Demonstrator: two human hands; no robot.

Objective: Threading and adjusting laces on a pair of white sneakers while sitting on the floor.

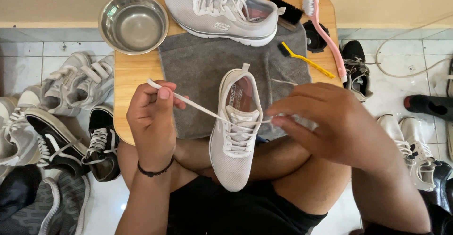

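Observation:
A light grey sneaker [234, 143] rests toe-down on my crossed legs, its heel against the edge of the small wooden table [130, 74]. My left hand [152, 117] pinches one end of the white shoelace [196, 106], drawn taut out to the left. My right hand [325, 121] pinches the lace's other end at the top eyelets on the shoe's right side. The matching sneaker [224, 13] lies on its sole at the back of the table, on a grey towel [198, 70].
A steel bowl [133, 22] sits at the table's back left. A pink long-handled brush [325, 32], a small yellow brush [304, 59] and a black brush [288, 9] lie at the right. Several shoes crowd the tiled floor on both sides.

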